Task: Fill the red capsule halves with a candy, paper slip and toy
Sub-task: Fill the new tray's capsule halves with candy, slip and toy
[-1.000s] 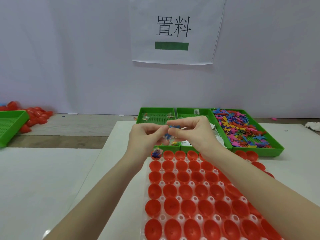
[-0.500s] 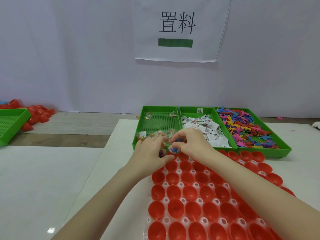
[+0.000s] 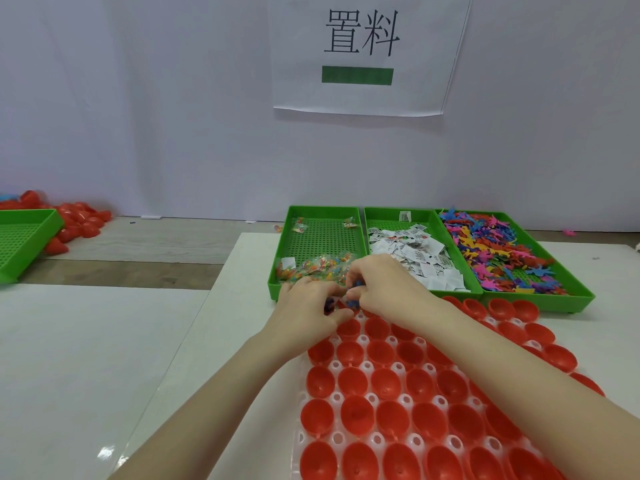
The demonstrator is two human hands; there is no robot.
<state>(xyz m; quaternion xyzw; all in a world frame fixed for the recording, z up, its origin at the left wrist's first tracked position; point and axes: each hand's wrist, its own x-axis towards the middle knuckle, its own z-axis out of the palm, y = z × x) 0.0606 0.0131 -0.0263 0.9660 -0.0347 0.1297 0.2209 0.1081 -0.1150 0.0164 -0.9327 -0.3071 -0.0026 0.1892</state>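
Observation:
Many open red capsule halves (image 3: 384, 382) sit in a white holder (image 3: 337, 437) in front of me. Behind it stand three green trays: wrapped candies (image 3: 317, 266) on the left, paper slips (image 3: 415, 258) in the middle, colourful toys (image 3: 491, 252) on the right. My left hand (image 3: 308, 306) and right hand (image 3: 381, 285) meet over the holder's far left corner. Their curled fingertips pinch a small bundle with a blue toy (image 3: 349, 302) just above the far row of halves. The halves under my hands are hidden.
A fourth green tray (image 3: 24, 244) stands at the far left beside a heap of loose red capsule halves (image 3: 76, 223). A white wall with a paper sign (image 3: 363, 53) closes the back. White tabletop (image 3: 86, 358) stretches to the left of the holder.
Both hands have come down from in front of the trays to the far left corner of the holder, carrying the small bundle with them. The view has tilted slightly.

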